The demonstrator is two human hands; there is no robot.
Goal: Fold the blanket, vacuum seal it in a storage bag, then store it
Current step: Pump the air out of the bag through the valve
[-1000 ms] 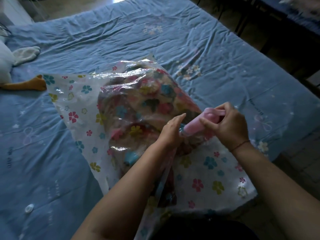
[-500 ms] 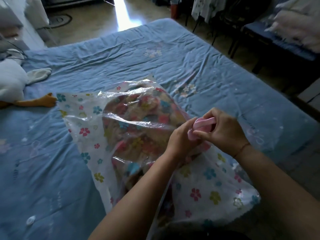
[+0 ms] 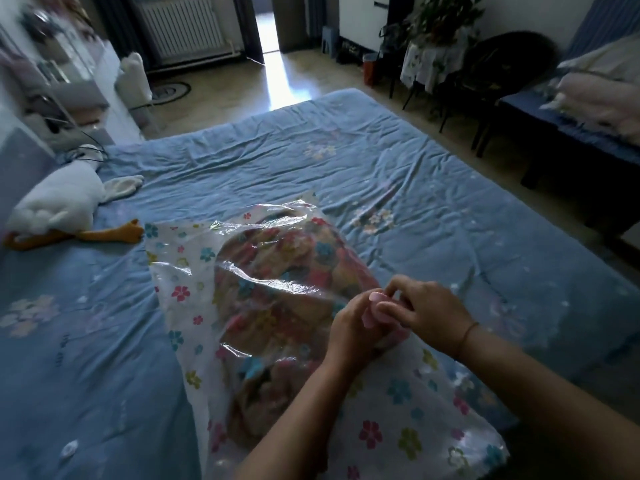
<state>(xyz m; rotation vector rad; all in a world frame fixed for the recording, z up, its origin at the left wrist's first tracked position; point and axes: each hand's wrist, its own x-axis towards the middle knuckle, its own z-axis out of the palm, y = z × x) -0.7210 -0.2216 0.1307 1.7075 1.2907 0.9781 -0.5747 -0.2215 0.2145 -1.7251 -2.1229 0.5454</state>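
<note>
My left hand [image 3: 353, 327] and right hand [image 3: 424, 311] meet over the bag [image 3: 214, 306], both gripping the small pink pump [image 3: 375, 308], its tip down against the plastic. The folded blanket [image 3: 277, 292] sits inside the flowered bag, which lies on the blue bed [image 3: 450, 209], near its edge by me

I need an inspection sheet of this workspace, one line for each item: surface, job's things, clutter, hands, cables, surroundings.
Surface: bed with a wrinkled blue sheet.
Job's things: flowered storage bag lies on the bed, blanket inside; pink pump at the bag.
Clutter: white plush goose at the bed's left edge.
Hands: left hand and right hand both hold the pump.
Cables: dark cable beyond the goose.
Surroundings: radiator, dark chair, potted plant.
</note>
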